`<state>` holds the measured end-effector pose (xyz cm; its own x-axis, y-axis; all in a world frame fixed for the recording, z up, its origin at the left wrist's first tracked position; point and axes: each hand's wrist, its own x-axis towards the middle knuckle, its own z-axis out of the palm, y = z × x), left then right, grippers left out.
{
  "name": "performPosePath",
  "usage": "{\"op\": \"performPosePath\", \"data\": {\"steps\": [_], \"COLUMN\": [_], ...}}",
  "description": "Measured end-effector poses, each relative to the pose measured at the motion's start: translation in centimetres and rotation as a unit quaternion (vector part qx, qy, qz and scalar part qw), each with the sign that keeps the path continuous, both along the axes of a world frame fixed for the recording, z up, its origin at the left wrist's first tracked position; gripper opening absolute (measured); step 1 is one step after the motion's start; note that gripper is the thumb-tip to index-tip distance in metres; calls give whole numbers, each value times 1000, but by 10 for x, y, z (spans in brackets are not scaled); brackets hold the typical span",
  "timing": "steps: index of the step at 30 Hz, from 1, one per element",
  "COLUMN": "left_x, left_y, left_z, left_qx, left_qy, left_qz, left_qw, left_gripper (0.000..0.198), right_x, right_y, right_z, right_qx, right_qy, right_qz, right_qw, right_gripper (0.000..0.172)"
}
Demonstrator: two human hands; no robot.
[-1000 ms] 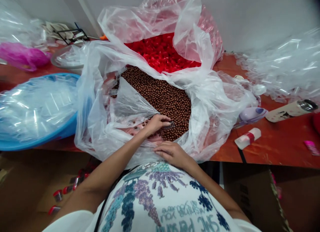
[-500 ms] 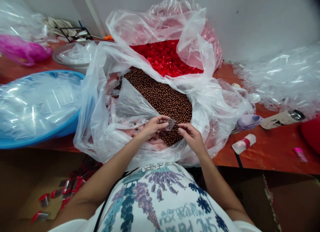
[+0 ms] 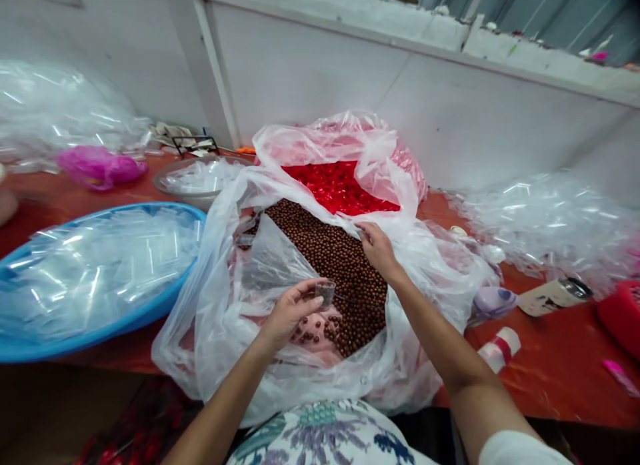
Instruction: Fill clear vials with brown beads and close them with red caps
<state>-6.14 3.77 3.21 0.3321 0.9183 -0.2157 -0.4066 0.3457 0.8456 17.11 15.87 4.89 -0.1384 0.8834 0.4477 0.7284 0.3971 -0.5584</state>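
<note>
My left hand (image 3: 295, 309) is closed on a small clear plastic cup (image 3: 325, 293), with the thumb in front and fingers behind. Below and around it, brown round beads (image 3: 333, 251) fill a wide white plastic bag (image 3: 210, 298). Some loose beads (image 3: 311, 333) lie on the bag's pinkish floor near the left hand. My right hand (image 3: 379, 250) is over the bag's far right edge, just short of the shiny red pieces (image 3: 333, 186) in a second bag behind. Its fingers reach forward, slightly bent, and nothing shows in them.
A blue basin (image 3: 195, 251) of clear plastic tubes stands at left, with a grey bowl (image 3: 167, 181) and a pink bag (image 3: 103, 167) behind. More clear plastic pieces (image 3: 555, 218) are heaped at right, near a cream tumbler (image 3: 547, 297) and a lilac object (image 3: 493, 300). A wall (image 3: 320, 71) rises behind.
My right hand has moved away from the left hand and the beads, forward to the red pieces. The left hand still holds the small cup. The view has tilted up.
</note>
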Motion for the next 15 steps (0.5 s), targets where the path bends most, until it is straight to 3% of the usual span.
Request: {"op": "performPosePath", "data": {"steps": [6, 9, 12, 15], "left_x": [-12, -15, -17, -18], "left_y": [8, 11, 14, 17], "left_z": [-13, -18, -21, -25], "left_qx": [-29, -55, -84, -107], "left_qy": [0, -11, -14, -20], "left_qz": [19, 28, 51, 71], "left_qw": [999, 998, 995, 991], "left_gripper": [40, 39, 41, 48], "right_x": [-9, -9, -11, -14], "right_y": [102, 140, 168, 181], "right_z": [6, 6, 3, -2], "right_qx": [-95, -180, -261, -301], "right_qy": [-108, -136, -156, -164], "right_qz": [-76, -110, -91, -49], "right_qw": [987, 968, 948, 938], "right_gripper": [36, 62, 92, 96]}}
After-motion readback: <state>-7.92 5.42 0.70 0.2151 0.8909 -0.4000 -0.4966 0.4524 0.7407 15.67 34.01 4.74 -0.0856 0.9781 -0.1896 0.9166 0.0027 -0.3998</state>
